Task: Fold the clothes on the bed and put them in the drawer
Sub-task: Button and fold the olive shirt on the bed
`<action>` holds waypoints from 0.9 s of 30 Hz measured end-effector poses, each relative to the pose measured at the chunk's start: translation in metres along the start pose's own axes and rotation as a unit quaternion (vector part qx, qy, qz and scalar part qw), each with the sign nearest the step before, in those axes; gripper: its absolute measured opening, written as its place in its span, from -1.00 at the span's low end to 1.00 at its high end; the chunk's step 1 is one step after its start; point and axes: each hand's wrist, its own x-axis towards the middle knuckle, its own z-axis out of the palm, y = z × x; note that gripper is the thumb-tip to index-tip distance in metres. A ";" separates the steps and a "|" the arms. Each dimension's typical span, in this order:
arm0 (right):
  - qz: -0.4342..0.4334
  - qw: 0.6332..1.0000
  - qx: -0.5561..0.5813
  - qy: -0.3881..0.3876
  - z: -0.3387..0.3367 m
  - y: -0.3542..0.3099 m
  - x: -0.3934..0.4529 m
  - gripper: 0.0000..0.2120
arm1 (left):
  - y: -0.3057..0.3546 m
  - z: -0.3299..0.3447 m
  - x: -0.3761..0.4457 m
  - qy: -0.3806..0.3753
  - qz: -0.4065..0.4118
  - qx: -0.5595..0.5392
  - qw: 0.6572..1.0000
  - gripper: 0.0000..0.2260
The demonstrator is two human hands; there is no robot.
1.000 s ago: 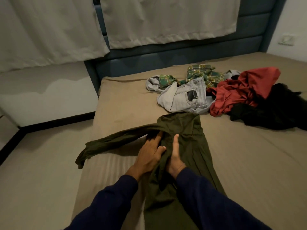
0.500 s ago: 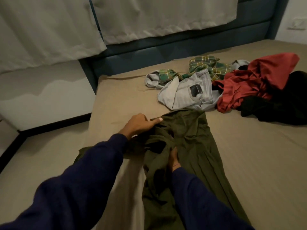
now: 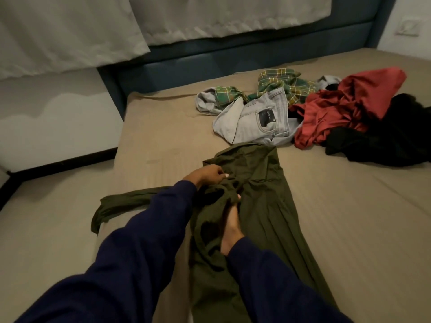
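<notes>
Left hand [image 3: 206, 176] pinching olive garment [image 3: 263, 206]

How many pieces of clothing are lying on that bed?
5, maybe more hidden in the heap: olive garment under both hands; grey jeans beyond it; green plaid shirt behind them; red garment and black garment far right.

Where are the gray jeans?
In the head view, the gray jeans lie mid-bed, just beyond the green garment, left of the red cloth.

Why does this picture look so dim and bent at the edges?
Head view: dim indoor light, so the black clothes lose all detail; the wide lens bows the bed and headboard; the left hand looks slightly soft.
</notes>
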 end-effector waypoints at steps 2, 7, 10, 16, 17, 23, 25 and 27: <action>0.044 0.997 -0.001 -0.056 -0.011 0.009 -0.018 -0.08 | 0.000 0.010 -0.003 -0.010 -0.014 0.016 1.000 -0.58; 0.119 0.970 -0.050 -0.208 -0.033 0.026 -0.073 0.16 | -0.006 0.040 -0.017 -0.030 -0.056 0.115 0.991 -0.41; 0.105 0.975 -0.077 -0.179 -0.039 0.033 -0.085 -0.01 | 0.000 0.045 -0.027 0.036 -0.063 0.088 0.993 -0.45; -0.055 0.823 -0.564 -0.045 -0.025 0.050 -0.124 -0.05 | -0.008 0.022 -0.088 0.145 0.032 -0.032 0.988 -0.34; -0.057 0.760 -0.647 -0.023 -0.025 0.053 -0.134 -0.05 | -0.011 0.017 -0.099 0.134 0.056 0.019 0.989 -0.23; -0.007 0.677 -0.736 -0.008 -0.038 0.057 -0.166 -0.45 | -0.013 0.024 -0.116 0.101 0.094 0.258 0.956 -0.34; 0.001 0.777 -0.630 -0.017 -0.045 0.051 -0.175 -0.54 | -0.007 0.032 -0.112 0.137 0.077 0.260 0.953 -0.54; 0.062 0.889 -0.452 -0.034 -0.050 0.048 -0.184 -0.68 | 0.000 0.041 -0.109 0.203 0.047 0.244 0.947 -0.68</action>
